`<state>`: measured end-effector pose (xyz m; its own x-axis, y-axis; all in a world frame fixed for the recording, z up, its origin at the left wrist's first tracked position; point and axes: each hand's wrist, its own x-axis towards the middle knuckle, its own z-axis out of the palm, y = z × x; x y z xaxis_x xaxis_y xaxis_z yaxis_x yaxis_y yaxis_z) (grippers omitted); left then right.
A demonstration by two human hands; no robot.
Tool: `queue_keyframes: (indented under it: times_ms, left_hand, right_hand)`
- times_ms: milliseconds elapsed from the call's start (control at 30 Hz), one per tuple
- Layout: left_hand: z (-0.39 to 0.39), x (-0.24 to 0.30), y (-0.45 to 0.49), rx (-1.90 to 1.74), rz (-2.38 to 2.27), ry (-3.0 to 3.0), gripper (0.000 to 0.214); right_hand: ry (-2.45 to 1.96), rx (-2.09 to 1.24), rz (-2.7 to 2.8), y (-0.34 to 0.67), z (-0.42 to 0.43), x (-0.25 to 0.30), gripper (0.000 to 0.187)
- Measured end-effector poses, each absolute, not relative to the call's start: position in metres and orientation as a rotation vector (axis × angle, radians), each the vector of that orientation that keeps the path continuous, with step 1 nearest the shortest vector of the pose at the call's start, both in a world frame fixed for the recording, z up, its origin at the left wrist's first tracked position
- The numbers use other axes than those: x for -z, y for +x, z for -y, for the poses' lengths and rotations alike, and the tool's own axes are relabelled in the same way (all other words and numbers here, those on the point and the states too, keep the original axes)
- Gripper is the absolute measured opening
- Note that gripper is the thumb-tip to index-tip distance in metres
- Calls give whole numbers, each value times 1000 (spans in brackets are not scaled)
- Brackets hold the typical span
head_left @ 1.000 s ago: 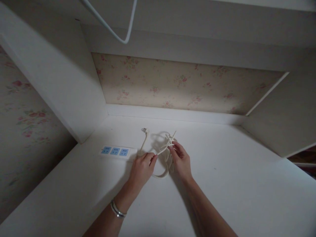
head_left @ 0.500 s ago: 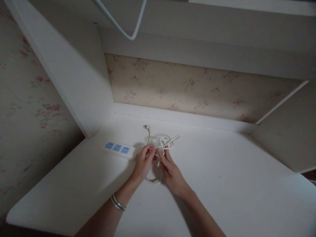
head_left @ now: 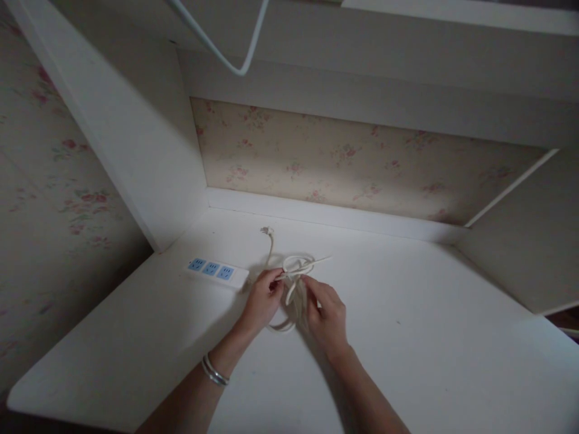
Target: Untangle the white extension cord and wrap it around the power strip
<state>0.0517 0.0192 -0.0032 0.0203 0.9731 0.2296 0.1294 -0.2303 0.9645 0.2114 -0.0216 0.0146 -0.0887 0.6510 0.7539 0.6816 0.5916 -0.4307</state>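
A white power strip (head_left: 239, 278) with blue socket faces lies on the white desk, left of my hands. Its pale cord (head_left: 294, 262) is looped and tangled between and beyond my hands, one loop curving on the desk below them. My left hand (head_left: 265, 295) is closed on the cord, thumb and fingers pinched together. My right hand (head_left: 328, 310) is closed too, its fingertips pinching the cord at the right side of the tangle. The plug (head_left: 268, 231) sticks out beyond the tangle, its prongs facing left.
The desk (head_left: 407, 361) runs to a low back ledge (head_left: 339, 214) under floral wallpaper. White side panels stand left (head_left: 136, 132) and right (head_left: 534, 241). A shelf (head_left: 362, 90) spans above, and a bent pale rod (head_left: 244, 66) hangs at the top.
My right hand has shifted slightly right and turned, drawing away from my left. The cord loops between them have changed shape. The left hand stays nearly in place.
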Motion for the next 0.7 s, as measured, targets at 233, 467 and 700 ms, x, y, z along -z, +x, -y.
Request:
queue_keyframes:
  times_ms: [233,467,700]
  left_hand:
    - [-19,4,49,-1306,-1158,1550,33]
    - [-11,-15,49,-1284,-1171,1357,25]
    - [-13,-15,52,-1298,-1276,1118,26]
  right_hand:
    - [-1256,162,1590,229,11,-27,30]
    - [-1365,-138,1817,230,14,-27,24]
    - [-1297,-392,1907,216,23,-26,23]
